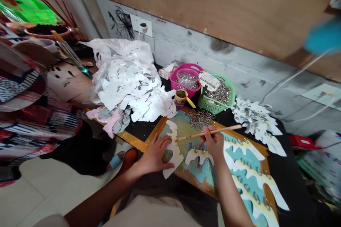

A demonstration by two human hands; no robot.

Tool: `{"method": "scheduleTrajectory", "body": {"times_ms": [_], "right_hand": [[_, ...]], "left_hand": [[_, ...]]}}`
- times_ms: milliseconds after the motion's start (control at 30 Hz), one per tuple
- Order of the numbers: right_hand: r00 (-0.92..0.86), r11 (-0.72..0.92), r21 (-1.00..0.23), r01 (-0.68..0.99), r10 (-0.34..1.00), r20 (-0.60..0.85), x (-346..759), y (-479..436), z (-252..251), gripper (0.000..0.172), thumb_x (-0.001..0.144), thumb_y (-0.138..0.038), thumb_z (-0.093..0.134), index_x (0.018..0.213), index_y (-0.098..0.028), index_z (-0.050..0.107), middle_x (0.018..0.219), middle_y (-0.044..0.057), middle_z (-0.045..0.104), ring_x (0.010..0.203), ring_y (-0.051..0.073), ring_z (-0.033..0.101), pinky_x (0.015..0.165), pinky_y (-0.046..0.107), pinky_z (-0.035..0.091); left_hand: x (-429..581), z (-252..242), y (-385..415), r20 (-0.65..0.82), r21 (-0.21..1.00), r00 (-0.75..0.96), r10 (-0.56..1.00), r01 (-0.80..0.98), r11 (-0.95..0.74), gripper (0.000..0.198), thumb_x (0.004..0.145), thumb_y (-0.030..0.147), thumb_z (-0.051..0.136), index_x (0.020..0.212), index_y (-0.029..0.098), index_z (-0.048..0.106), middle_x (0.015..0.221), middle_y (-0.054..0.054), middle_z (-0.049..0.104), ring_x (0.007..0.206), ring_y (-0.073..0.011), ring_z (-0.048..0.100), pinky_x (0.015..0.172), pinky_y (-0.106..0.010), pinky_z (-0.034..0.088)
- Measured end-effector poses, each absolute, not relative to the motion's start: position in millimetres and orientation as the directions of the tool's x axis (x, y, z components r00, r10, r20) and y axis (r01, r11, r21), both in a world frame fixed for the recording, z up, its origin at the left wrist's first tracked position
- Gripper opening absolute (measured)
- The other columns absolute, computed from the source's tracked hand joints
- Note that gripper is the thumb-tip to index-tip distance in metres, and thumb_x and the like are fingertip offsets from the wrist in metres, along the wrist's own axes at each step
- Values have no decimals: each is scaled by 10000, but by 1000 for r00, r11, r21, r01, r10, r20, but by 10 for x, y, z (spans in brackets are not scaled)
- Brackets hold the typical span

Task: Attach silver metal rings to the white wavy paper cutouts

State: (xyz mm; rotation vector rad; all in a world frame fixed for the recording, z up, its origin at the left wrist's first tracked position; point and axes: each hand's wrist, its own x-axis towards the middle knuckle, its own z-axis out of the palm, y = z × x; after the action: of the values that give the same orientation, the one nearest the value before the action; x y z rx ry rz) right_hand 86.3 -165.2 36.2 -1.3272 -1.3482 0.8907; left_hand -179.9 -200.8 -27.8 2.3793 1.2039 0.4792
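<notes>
A: Please, what do the hands do?
B: The left hand (156, 154) lies open and flat on a white paper cut-out with teeth (173, 149), on a yellow and blue painted board (183, 124).
A: And the right hand?
B: The right hand (214, 143) is closed around a thin wooden stick (223, 129). The tip of the stick reaches over the paper. Small metal rings (201, 118) lie in a heap at the far edge of the board.

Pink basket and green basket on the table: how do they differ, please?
The pink basket holds a clear bowl of metal rings, but the green basket holds its rings loose in a heap. The pink basket stands left of the green basket in this view. Both are plastic and hold small rings.
</notes>
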Motion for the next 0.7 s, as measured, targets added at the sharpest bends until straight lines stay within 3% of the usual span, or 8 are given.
{"method": "scheduleTrajectory", "body": {"times_ms": [100,233,400,600,700], "right_hand": [[-13,100,-962,255,995,100,866,-1592,352,445,900,-542,597,622,-198,545,480,-32,537,338,112,503,342,205,397],[102,175,-935,308,971,216,825,-1540,363,400,899,-531,601,660,-211,576,549,-4,600,474,156,610,465,239,493],[61,160,-936,312,980,188,771,-1559,363,443,910,-536,578,610,-211,547,495,-18,554,387,136,541,388,235,440],[359,384,-893,234,820,446,649,-1419,717,300,933,-453,577,796,-189,607,648,4,628,487,145,613,491,254,530],[406,475,-829,296,723,559,592,-1170,1051,298,944,-461,553,843,-185,604,666,8,627,494,144,618,503,254,535]], "left_hand": [[-1799,-273,-2010,104,517,569,816,670,-533,889,679,640,743,1380,210,402,1500,-160,424,1411,-346,361,1205,-598,76],[-1798,-261,-2009,112,520,564,818,669,-531,911,673,622,753,1402,220,381,1502,-155,424,1407,-347,368,1206,-594,74],[-1802,-262,-2010,109,526,567,817,664,-531,909,661,616,762,1393,216,402,1492,-158,435,1402,-357,372,1201,-602,81],[-1818,-308,-2013,130,521,569,812,657,-545,903,670,623,751,1394,214,401,1502,-162,421,1399,-362,374,1202,-607,80],[-1826,-319,-2008,135,523,571,810,653,-548,911,663,634,747,1394,209,407,1506,-169,416,1395,-372,381,1203,-611,88]]}}
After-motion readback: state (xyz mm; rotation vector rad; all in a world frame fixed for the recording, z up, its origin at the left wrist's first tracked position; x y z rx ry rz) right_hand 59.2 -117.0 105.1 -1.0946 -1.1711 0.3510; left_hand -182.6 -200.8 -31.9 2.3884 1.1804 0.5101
